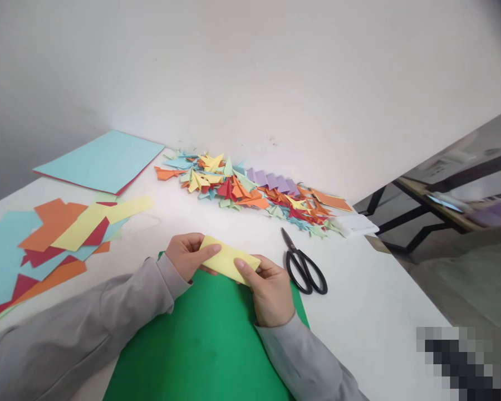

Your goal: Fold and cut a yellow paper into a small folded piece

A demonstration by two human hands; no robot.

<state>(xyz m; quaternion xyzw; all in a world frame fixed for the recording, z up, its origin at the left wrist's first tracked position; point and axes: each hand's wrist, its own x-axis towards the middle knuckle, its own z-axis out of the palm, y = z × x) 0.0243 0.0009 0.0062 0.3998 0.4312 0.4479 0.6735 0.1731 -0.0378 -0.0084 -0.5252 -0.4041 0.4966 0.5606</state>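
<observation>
The left hand (pixel 187 256) grasps the near-left end of a pale yellow rectangular strip of paper (pixel 229 260), its thumb lying flat on the upper face. The right hand (pixel 274 292) grasps the other end of the strip, thumb pressed on top and fingers curled behind. The strip thus spans the gap between the two hands, tilted so that its end at the right hand sits lower. Directly beneath both hands lies a large bright green rectangular sheet (pixel 200 340), reaching from under them toward the person. Just to the right of the right hand, black-handled metal scissors (pixel 294 252) rest with their blades pointing away from the person and their loops near the sheet's edge. Beyond both hands, a long heap of small folded paper planes (pixel 226 189) in yellow, orange, red, green and blue stretches along the white wall (pixel 254 72), with a row of purple folded paper pieces (pixel 271 181) at its back. To the left of the left hand, flat orange, yellow, red and blue paper cut-offs (pixel 62 223) overlap on the white tabletop (pixel 371 289). Farther beyond them lies a light blue rectangular sheet (pixel 102 161) with red showing underneath.
</observation>
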